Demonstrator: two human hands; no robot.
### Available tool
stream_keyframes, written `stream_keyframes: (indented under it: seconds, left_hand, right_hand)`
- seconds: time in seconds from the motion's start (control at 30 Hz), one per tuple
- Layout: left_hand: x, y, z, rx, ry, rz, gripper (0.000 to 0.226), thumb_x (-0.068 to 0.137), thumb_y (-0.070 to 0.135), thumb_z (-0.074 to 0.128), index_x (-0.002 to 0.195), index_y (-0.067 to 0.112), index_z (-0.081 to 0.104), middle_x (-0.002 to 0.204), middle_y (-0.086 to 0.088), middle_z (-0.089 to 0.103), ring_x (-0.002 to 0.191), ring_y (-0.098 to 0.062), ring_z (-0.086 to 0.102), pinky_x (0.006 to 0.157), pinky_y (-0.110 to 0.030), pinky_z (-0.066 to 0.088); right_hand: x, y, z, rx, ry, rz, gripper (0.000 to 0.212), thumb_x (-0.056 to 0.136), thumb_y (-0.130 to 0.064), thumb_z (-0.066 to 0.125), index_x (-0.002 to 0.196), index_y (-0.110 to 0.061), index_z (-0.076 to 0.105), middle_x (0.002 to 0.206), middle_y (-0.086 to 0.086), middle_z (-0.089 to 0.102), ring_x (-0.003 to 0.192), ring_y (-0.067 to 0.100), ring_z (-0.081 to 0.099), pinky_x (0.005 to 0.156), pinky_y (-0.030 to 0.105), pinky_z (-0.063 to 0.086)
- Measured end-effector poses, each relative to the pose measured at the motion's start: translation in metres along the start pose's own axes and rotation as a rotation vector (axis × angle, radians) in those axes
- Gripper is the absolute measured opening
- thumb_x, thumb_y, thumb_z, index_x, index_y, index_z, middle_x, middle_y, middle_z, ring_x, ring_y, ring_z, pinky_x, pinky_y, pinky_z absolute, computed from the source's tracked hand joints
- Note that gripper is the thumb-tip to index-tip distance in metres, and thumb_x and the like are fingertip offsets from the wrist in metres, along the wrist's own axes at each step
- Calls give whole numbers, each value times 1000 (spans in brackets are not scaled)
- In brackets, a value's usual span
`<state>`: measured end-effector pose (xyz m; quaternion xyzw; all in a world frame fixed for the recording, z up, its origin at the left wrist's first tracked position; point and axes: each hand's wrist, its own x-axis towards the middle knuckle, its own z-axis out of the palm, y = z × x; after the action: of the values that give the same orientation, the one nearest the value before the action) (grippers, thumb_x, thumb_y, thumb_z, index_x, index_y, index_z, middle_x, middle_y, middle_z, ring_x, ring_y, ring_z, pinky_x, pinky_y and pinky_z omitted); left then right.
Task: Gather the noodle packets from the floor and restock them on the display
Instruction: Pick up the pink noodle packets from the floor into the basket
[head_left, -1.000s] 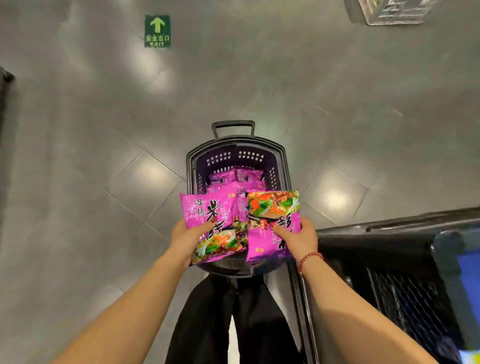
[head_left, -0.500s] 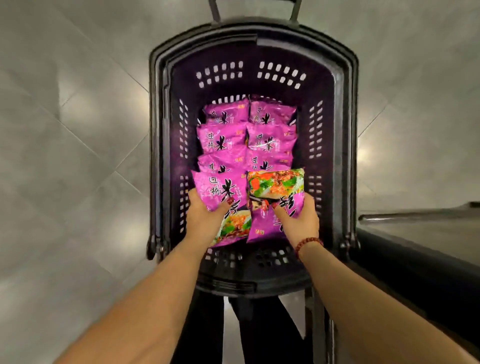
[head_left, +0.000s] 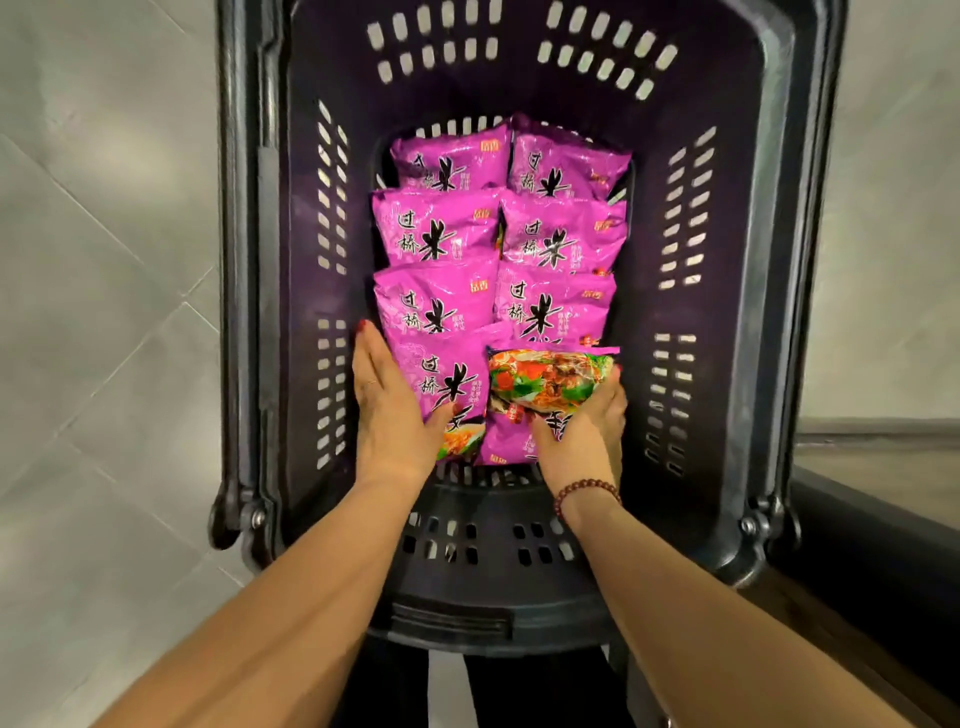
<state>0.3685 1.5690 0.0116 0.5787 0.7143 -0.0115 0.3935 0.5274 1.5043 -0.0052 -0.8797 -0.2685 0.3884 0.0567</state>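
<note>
Left hand (head_left: 395, 415) grasps a noodle packet (head_left: 447, 374) at the 7 o'clock corner of the basket (head_left: 727, 218), thumb on its front. Right hand (head_left: 582, 436) is curled round a second packet (head_left: 550, 379) at 5 o'clock. Six more packets (head_left: 441, 234) lie in two columns toward 12.

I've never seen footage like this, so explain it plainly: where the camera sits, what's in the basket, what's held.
No machine here: these are a person's two bare hands. The picture comes from a camera worn on the head, looking down past the arms. A dark plastic shopping basket stands on a grey tiled floor. Inside lie two columns of overlapping purple noodle packets. The left hand holds the nearest left packet, thumb on its front. The right hand, bead bracelet at its wrist, holds the nearest right packet, its food picture at the far end.
</note>
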Motion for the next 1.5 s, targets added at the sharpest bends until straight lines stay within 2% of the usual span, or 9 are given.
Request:
stream_keyframes:
  seconds: [0.07, 0.17, 0.33, 0.5, 0.7, 0.8, 0.93, 1.1, 1.5]
  left_hand:
    - [0, 6, -6, 263, 100, 244, 117, 80, 30, 76, 151, 13, -16, 161, -6, -16, 148, -21, -13, 118, -34, -2]
    - [6, -3, -5, 709, -35, 554, 111, 79, 60, 65, 152, 21, -9, 159, -5, -15, 145, -27, -18, 116, -45, -8]
    - [30, -17, 7, 958, -237, 520, 108, 83, 75, 44, 145, 30, -33, 148, -5, -42, 133, -28, -38, 111, -52, -18]
    - [36, -28, 17, 941, -295, 467, 111, 82, 75, 46, 142, 33, -37, 149, -4, -42, 133, -28, -40, 113, -50, -17]
    - [19, -7, -3, 874, -204, 519, 104, 86, 64, 54, 149, 32, -22, 160, -4, -24, 145, -29, -25, 116, -49, -12]
    - [-6, 11, -29, 724, -121, 617, 91, 88, 44, 64, 156, 25, 7, 163, -9, 2, 150, -30, -3, 119, -43, 0]
    - [-47, 40, -85, 511, -23, 732, 77, 70, 23, 83, 139, 12, 51, 147, -14, 45, 138, -35, 39, 110, -43, 29]
    - [-106, 82, -167, 436, 16, 853, 65, 71, 20, 82, 131, 12, 58, 135, -13, 56, 128, -34, 50, 106, -45, 40]
    - [-264, 123, -278, 415, -169, 1451, 46, 81, 33, 59, 122, 12, 61, 124, -8, 61, 120, -31, 52, 101, -43, 43]
  right_hand:
    - [-6, -8, -7, -121, 111, -234, 107, 84, -30, 72, 152, -15, -9, 161, 4, -5, 148, 20, 0, 117, 37, 13]
    - [-2, -11, -9, -352, 36, -502, 107, 86, -36, 68, 149, -20, -17, 158, 5, -21, 146, 24, -18, 118, 41, -2]
    - [20, 8, 13, -587, -44, -585, 101, 85, -56, 59, 151, -30, -14, 153, 7, -27, 143, 28, -21, 118, 52, -1]
    - [32, 9, 25, -715, -100, -494, 108, 85, -65, 50, 140, -29, -35, 152, 11, -35, 143, 35, -23, 116, 53, -8]
    - [13, -6, -3, -526, -81, -494, 91, 91, -47, 57, 152, -30, -8, 161, 5, -11, 147, 27, -15, 120, 46, -4]
    - [-15, -13, -29, -404, 10, -503, 76, 91, -35, 60, 152, -21, 17, 161, 4, 8, 149, 25, 4, 121, 42, 9]
    - [-65, -28, -77, -322, 135, -470, 61, 87, -32, 65, 141, -17, 41, 150, 5, 37, 139, 24, 33, 115, 39, 28]
    - [-151, -53, -142, -147, 328, -493, 53, 75, -23, 78, 122, -8, 59, 124, 12, 59, 115, 31, 55, 96, 44, 48]
    - [-409, -35, -200, 77, 660, -133, 46, 76, -32, 67, 119, -15, 62, 124, 5, 61, 116, 28, 56, 97, 44, 47]
